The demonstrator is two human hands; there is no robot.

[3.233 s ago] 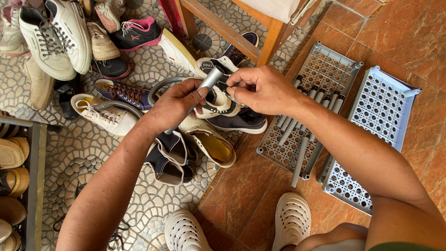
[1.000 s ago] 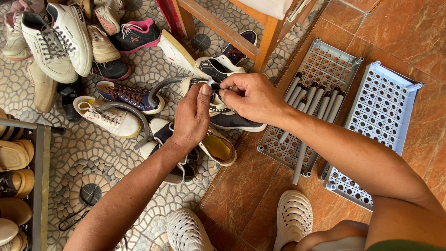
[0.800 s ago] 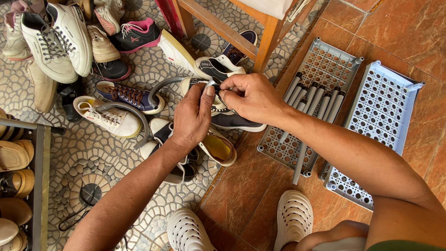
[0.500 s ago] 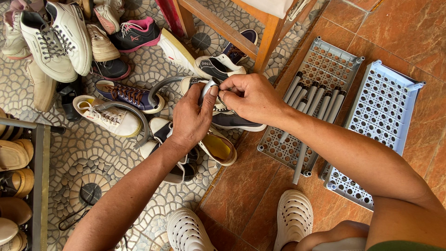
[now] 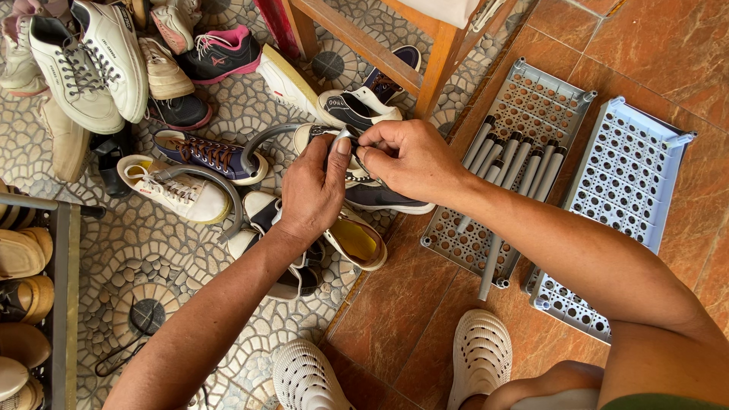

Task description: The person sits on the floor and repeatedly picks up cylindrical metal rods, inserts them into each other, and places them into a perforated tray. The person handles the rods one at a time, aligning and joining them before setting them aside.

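Both left hand [image 5: 313, 190] and right hand [image 5: 406, 158] pinching a small grey tube [image 5: 342, 141]

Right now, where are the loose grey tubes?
In the head view, the grey tubes lie on the nearer perforated tray, right of the right hand, on the tiled floor.
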